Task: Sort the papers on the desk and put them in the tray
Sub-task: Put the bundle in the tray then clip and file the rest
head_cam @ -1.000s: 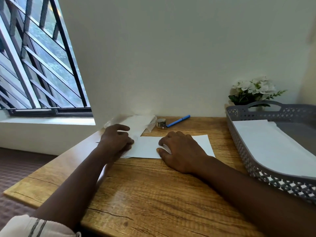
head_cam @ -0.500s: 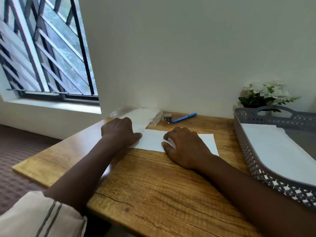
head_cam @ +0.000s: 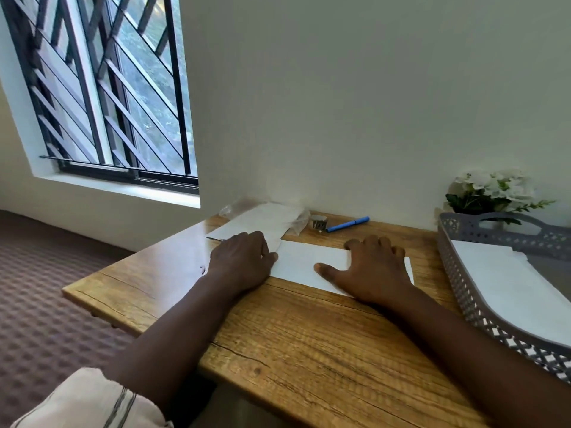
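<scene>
- White sheet (head_cam: 309, 262) flat on bench (head_cam: 309, 341), left of tray (head_cam: 463, 291).
- Left hand (head_cam: 242, 261) and right hand (head_cam: 370, 270) press it, fingers (head_cam: 375, 242) spread, gripping nothing.
- Light, floppy, likely slippery; pinch a free edge.

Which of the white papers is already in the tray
The large sheet lying inside the grey tray on the right. The other two papers still lie on the desk, each under a hand.

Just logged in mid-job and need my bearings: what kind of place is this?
Probably a home or small office desk. A wooden desk stands against a plain wall by a barred window, with loose paper, a blue pen and a grey tray.
</scene>
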`<state>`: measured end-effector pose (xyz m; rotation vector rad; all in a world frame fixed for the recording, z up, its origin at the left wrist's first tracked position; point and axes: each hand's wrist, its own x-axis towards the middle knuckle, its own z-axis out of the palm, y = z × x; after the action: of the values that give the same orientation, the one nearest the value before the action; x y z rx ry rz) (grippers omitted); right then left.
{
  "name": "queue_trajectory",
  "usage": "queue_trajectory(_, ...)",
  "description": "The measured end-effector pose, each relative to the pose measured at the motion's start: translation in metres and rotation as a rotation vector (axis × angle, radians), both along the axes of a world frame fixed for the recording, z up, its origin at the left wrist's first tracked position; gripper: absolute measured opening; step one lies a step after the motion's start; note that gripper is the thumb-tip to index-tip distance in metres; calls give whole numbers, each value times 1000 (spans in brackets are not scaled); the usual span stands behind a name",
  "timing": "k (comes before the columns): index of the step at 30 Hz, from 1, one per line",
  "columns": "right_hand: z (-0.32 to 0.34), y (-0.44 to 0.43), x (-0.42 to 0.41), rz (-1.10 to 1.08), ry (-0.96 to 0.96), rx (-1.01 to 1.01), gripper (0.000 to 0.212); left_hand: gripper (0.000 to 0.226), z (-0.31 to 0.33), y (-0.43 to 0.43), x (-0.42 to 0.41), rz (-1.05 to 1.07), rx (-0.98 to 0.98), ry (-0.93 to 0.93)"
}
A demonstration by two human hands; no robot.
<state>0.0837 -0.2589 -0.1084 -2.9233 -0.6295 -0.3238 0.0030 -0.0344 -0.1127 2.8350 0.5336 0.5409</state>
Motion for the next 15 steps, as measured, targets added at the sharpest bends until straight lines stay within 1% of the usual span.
queue_trajectory(1,-1,-1,0,19,-31,53,84,27,-2,1,0,-18,-47,-36)
queue_trajectory(3,-2,-4,0,90,-182,191,62,50,-3,3,0,-84,-196,-146)
queue_trajectory(5,1,-9,-3,196,-420,287,45,76,0,5,-2,-184,-416,-318)
queue_trajectory(6,3,-11,-4,248,-557,306,38,83,2,6,-5,-229,-501,-386)
queue_trajectory(7,6,-12,-7,289,-690,305,31,84,4,8,-7,-267,-535,-449)
queue_trajectory(8,10,-13,-11,319,-807,293,26,78,5,12,-9,-294,-513,-510)
queue_trajectory(10,16,-13,-20,346,-950,271,18,49,6,18,-10,-321,-389,-607)
queue_trajectory(11,18,-12,-23,356,-971,242,14,36,6,21,-12,-333,-335,-635)
queue_trajectory(12,17,-11,-25,373,-942,201,14,31,6,25,-13,-342,-296,-634)
queue_trajectory(13,15,-10,-26,402,-858,152,16,31,4,28,-15,-343,-272,-593)
queue_trajectory(15,10,-7,-26,464,-569,59,24,39,2,31,-22,-322,-234,-392)
